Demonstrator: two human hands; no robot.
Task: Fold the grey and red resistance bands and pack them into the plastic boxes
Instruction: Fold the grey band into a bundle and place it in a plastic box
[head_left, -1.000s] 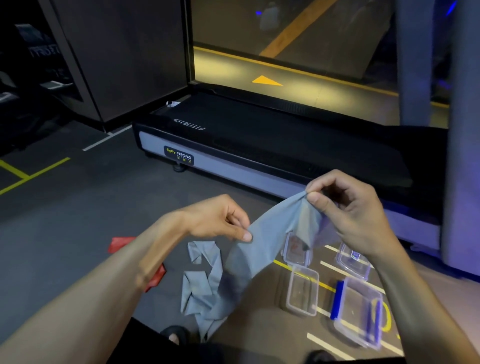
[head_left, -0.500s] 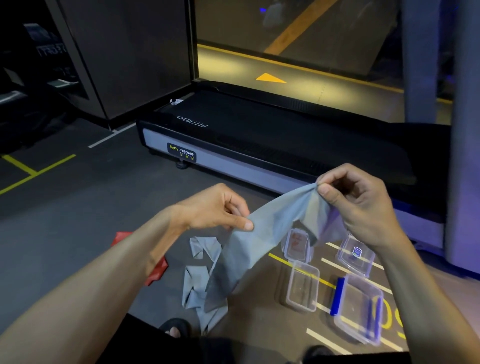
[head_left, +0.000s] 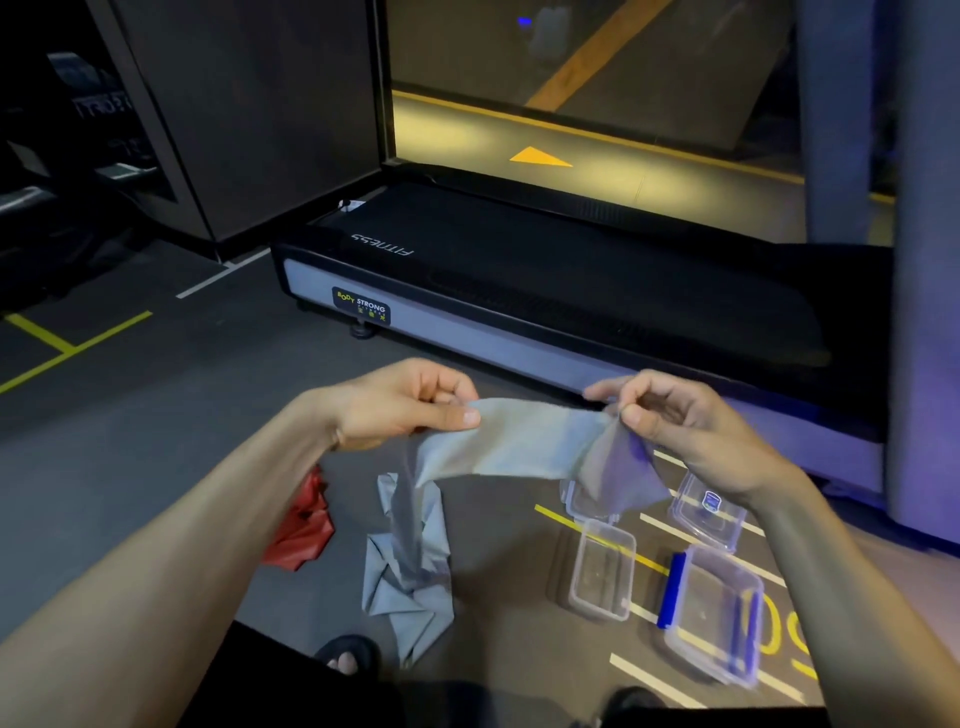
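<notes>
A stretch of the grey band (head_left: 519, 441) is pinched between the left hand (head_left: 400, 402) and the right hand (head_left: 675, 431), its tail heaped on the floor (head_left: 156, 441) beside the red band (head_left: 304, 530). Clear plastic boxes (head_left: 602, 569) are set below the right hand. "BODY STRONG" and "FITNESS" are printed on the treadmill (head_left: 571, 291) beyond.

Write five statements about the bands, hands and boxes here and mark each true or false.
1. Both hands, left hand and right hand, pinch the grey stretchy resistance band. True.
2. The crumpled red resistance band lies inside a box. False: it lies on the floor.
3. The small clear plastic box is open. True.
4. The grey band hangs wholly in the air. False: its tail lies bunched on the floor.
5. The clear lid with blue clips lies on the floor. True.
</notes>
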